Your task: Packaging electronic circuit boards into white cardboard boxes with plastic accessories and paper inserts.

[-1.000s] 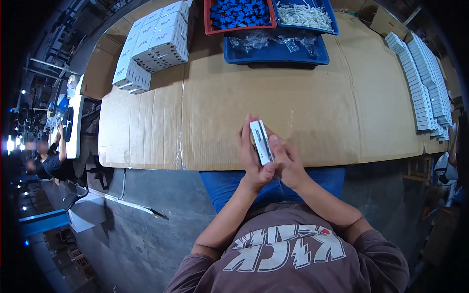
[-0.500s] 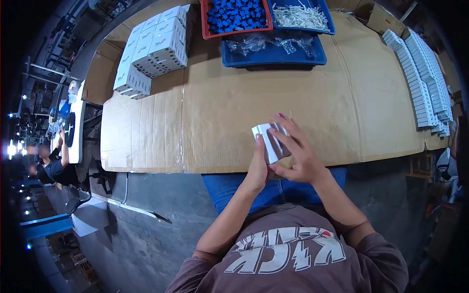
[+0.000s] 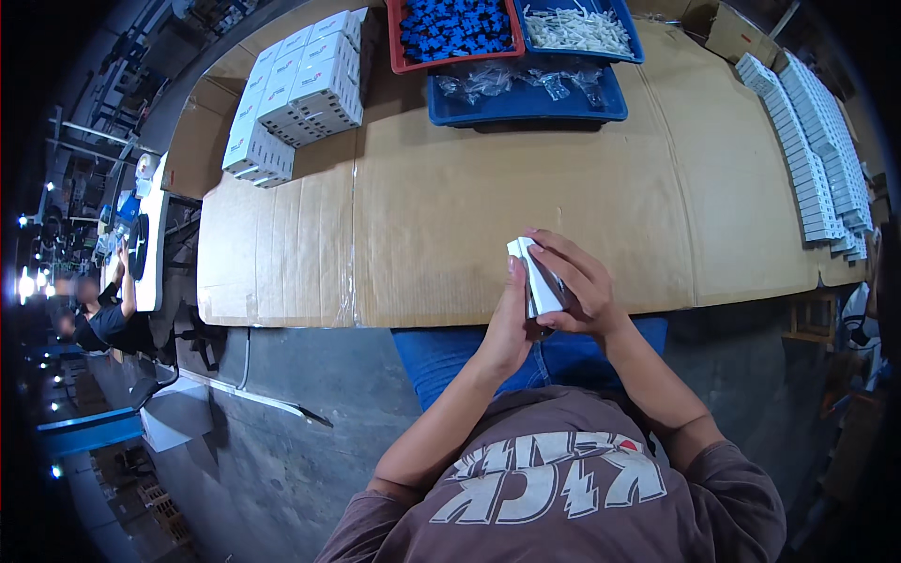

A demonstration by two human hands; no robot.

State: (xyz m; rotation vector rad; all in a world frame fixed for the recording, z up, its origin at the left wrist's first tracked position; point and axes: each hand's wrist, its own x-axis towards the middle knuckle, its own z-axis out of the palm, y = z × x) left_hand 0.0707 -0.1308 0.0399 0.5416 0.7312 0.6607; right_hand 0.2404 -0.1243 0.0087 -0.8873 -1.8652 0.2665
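Both hands hold a small white box (image 3: pixel 546 293) just over the table's near edge, with a narrow face and an edge of it turned up. Its left side lies against my left hand (image 3: pixel 510 319), whose thumb runs up along it. From the right, my right hand (image 3: pixel 587 291) wraps it, fingers over the far end and thumb near the close end. The palms and fingers hide much of the box.
White boxes (image 3: pixel 314 89) are stacked at the far left, and long rows of white boxes (image 3: pixel 798 155) line the right. At the back sit a red tray (image 3: pixel 399 66) of blue parts, a blue tray (image 3: pixel 640 52) of white pieces and another blue tray (image 3: pixel 526 111) with clear plastic bags. Cardboard (image 3: pixel 450 216) covers the table.
The white box has turned in my hands and shifted slightly right, now showing a narrower face. My right fingers have closed in around it.
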